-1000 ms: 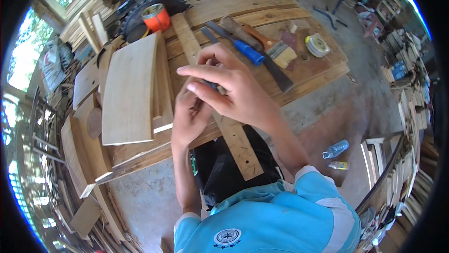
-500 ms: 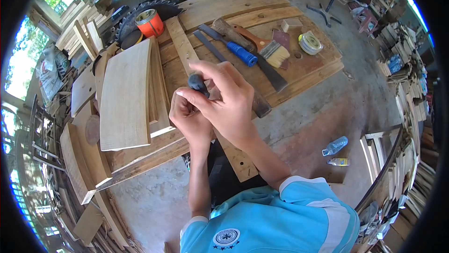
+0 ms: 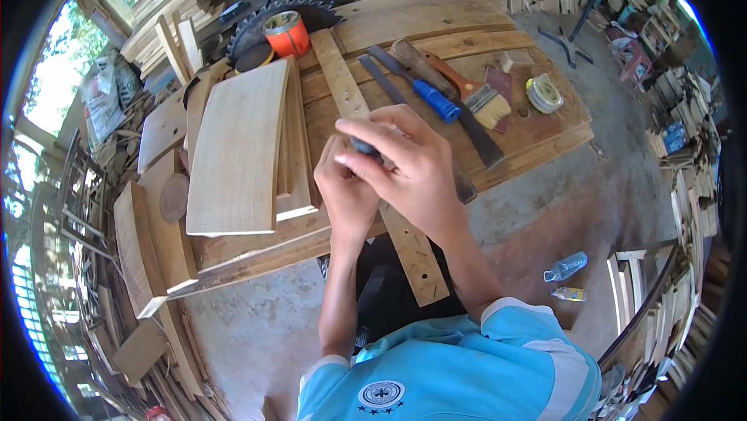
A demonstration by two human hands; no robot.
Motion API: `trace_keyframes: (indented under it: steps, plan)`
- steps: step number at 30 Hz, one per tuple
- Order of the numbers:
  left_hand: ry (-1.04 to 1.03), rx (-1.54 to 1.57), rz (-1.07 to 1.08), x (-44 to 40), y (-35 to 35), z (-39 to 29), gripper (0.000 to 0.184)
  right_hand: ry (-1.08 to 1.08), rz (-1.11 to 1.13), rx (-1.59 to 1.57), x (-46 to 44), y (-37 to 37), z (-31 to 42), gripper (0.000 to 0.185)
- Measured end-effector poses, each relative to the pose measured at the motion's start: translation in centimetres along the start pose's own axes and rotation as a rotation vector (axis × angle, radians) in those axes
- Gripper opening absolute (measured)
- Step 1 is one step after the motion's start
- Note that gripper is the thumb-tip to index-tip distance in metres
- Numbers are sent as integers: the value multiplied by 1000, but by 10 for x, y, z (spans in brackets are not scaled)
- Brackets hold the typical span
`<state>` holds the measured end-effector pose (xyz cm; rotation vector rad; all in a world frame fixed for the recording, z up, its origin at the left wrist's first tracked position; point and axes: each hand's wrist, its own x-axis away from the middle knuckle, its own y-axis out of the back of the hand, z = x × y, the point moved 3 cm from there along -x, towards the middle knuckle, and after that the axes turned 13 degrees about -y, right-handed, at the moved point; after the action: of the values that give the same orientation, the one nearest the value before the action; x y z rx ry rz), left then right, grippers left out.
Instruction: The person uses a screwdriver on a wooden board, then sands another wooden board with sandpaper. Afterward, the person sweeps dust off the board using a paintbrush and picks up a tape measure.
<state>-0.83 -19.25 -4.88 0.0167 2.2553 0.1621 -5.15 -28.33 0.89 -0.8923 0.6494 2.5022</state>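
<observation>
I read this as handling: small dark rounded piece [image 3: 366,148] between both hands, over the long holed tan wooden strip [image 3: 416,258]. Right hand [image 3: 418,170] flanks it with thumb and forefinger, left hand [image 3: 342,195] curled; can't tell which grips. Next move calls for secure hold.

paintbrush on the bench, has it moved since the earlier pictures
No. Against the wooden workbench, the paintbrush lies in the same place, its bristles still over the reddish-brown sandpaper; the whole view has shifted instead.
</observation>
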Motion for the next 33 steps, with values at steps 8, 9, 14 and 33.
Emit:
trace_keyframes:
  steps: [8,9,14,33]
  plan:
    - [184,367,338,-1,13,12,19,-59,215,-117,-12,4,-8,23]
    - [200,280,283,-2,14,12,18,37,185,14,-15,4,-7,23]
    - [-51,64,82,-9,7,6,21,42,207,117,-18,2,-3,30]
    - [82,376,343,-11,12,4,23,150,387,-17,-29,17,-4,24]
